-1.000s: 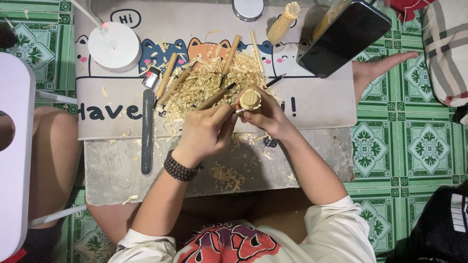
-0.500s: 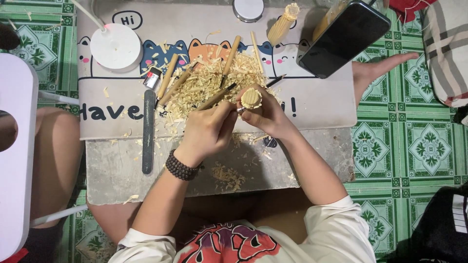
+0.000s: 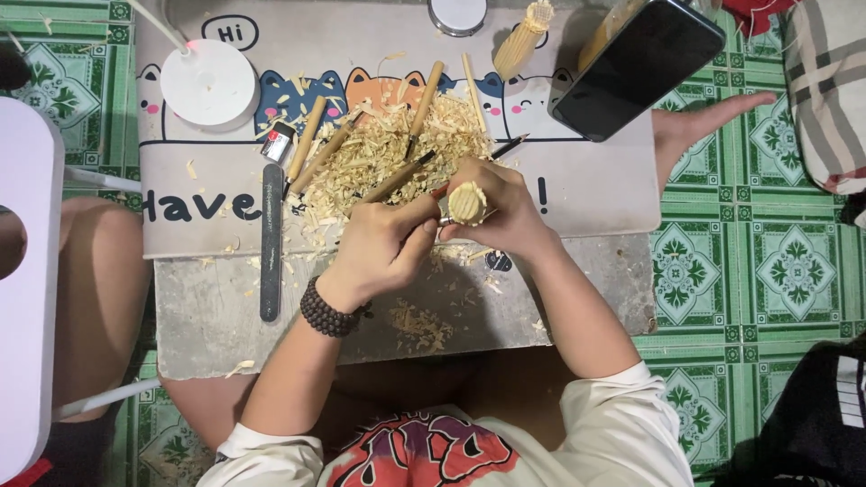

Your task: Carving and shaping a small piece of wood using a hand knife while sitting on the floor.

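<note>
My right hand point(image 3: 505, 212) is closed around a small round piece of pale wood point(image 3: 467, 202), its cut end facing up. My left hand point(image 3: 383, 248), with a dark bead bracelet at the wrist, grips a wooden-handled carving tool point(image 3: 397, 180) whose metal tip meets the wood piece. Both hands hover over the near edge of a pile of wood shavings point(image 3: 388, 153) on a grey mat with cartoon cats point(image 3: 361, 81).
Several wooden-handled carving tools point(image 3: 311, 144) lie in the shavings. A long dark file point(image 3: 271, 239) lies left of them, a white round lamp point(image 3: 209, 83) at back left, a black phone point(image 3: 640, 63) at back right. A grey slab point(image 3: 225, 316) carries the mat. Green patterned floor tiles point(image 3: 767, 271) surround it.
Both hands stay in place over the shavings; the wood piece and tool shift only slightly.
</note>
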